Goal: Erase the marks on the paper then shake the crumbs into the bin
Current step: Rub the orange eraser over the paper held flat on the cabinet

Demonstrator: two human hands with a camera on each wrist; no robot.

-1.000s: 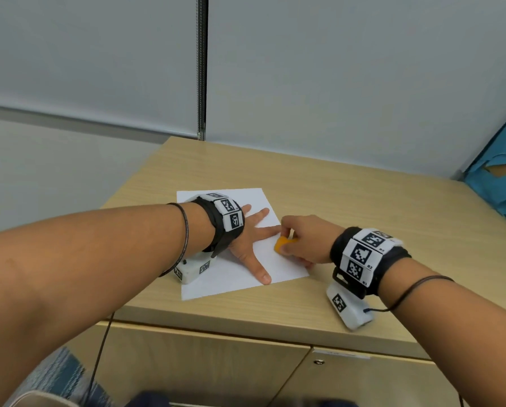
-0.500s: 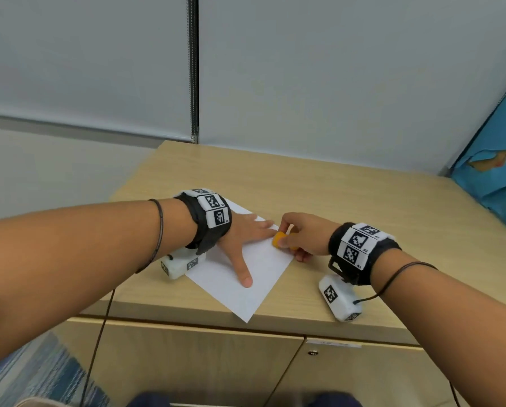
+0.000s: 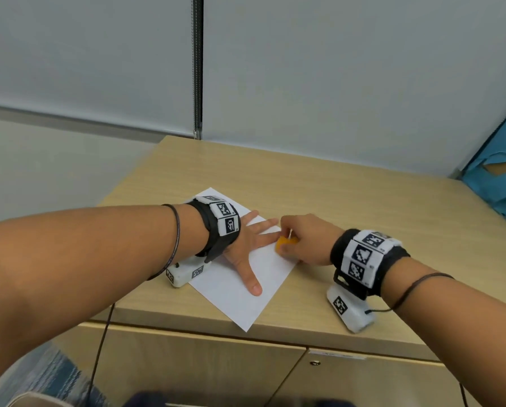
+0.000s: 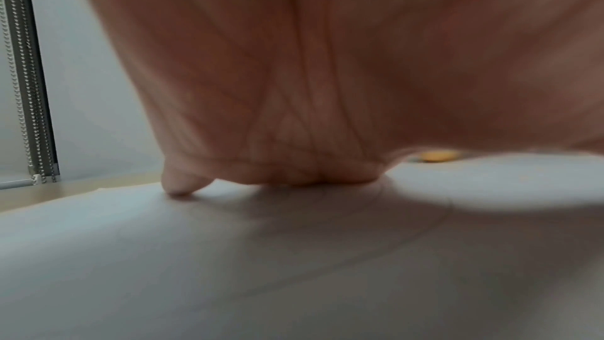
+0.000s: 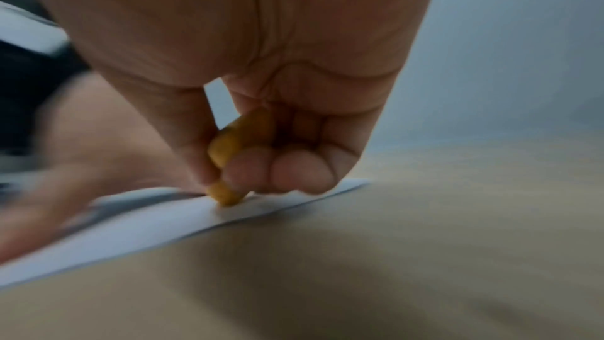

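Observation:
A white sheet of paper (image 3: 240, 295) lies turned cornerwise on the wooden cabinet top (image 3: 363, 201), one corner near the front edge. My left hand (image 3: 250, 245) presses flat on the paper with fingers spread. My right hand (image 3: 301, 243) pinches an orange eraser (image 3: 284, 244) between thumb and fingers. In the right wrist view the eraser (image 5: 225, 193) touches the paper (image 5: 156, 219) close to its right edge. In the left wrist view the palm (image 4: 310, 87) covers the paper (image 4: 229, 255), with the eraser (image 4: 438, 156) small beyond it. No marks on the sheet can be made out. No bin is in view.
Grey wall panels stand behind the cabinet, with a metal strip (image 3: 197, 69) between them. A blue object (image 3: 498, 183) leans at the far right. Cabinet doors (image 3: 216, 368) sit below the front edge. A thin cable (image 3: 102, 342) hangs from my left arm.
The paper has turned from lying square to lying cornerwise under my left hand, its corner now near the front edge. My right hand keeps the eraser on the sheet's right side.

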